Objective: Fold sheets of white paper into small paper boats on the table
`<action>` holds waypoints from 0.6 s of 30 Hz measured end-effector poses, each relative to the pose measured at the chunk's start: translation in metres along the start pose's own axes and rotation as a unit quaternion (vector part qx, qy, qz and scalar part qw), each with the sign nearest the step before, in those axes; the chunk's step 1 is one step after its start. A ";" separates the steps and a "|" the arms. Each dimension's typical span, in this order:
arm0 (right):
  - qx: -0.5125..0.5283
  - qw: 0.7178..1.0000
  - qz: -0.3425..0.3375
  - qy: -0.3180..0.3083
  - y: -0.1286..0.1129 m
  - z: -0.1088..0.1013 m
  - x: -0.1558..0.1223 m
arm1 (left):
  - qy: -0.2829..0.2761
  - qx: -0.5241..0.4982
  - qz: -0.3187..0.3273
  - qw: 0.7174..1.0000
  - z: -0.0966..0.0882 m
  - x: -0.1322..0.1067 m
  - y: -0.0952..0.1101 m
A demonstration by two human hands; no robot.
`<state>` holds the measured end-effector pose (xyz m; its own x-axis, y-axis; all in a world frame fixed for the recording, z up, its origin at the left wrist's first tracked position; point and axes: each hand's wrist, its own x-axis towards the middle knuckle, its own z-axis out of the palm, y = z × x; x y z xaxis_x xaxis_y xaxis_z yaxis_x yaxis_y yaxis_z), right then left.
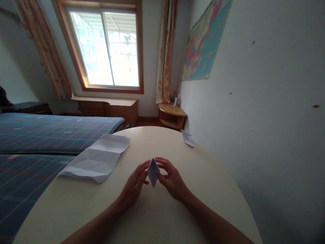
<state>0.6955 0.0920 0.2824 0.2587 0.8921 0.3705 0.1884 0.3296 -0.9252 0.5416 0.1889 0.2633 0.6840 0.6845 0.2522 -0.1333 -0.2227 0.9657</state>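
Observation:
Between my two hands is a small diamond-shaped piece of folded white paper (153, 173), its lower point toward me and a crease running down its middle. My left hand (135, 181) grips its left edge, with fingers at the top and the thumb close to the side. On the right edge, my right hand (172, 178) pinches it, thumb on the near face and fingers behind the upper part. The fingertips behind the paper are partly hidden.
Creased white sheets (99, 157) lie at the left of the round cream table (157, 217). Another folded paper piece (188, 138) rests near the far right edge, by the wall (266, 142). A bed with plaid covers (50, 132) adjoins the table's left side.

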 end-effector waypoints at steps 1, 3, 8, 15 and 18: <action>0.005 1.000 -0.003 0.002 0.001 0.000 0.000 | 0.003 -0.001 0.000 1.000 0.000 0.000 0.000; 0.018 1.000 -0.010 0.005 0.003 -0.001 0.001 | 0.012 -0.010 -0.004 1.000 0.001 -0.001 0.002; 0.045 0.999 -0.003 0.012 0.005 -0.002 0.004 | 0.025 -0.057 -0.019 0.998 0.002 -0.002 0.008; 0.121 0.992 0.041 0.015 0.008 -0.004 0.006 | 0.032 -0.108 -0.049 0.992 -0.002 -0.002 0.011; 0.122 0.991 0.059 0.019 0.005 -0.002 0.006 | 0.036 -0.110 -0.054 0.992 -0.004 0.000 0.010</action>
<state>0.7002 0.0980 0.2805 0.3013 0.9181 0.2574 -0.0786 0.2930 -0.9529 0.5376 0.1891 0.2731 0.6504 0.7459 0.1434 -0.2209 0.0050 0.9753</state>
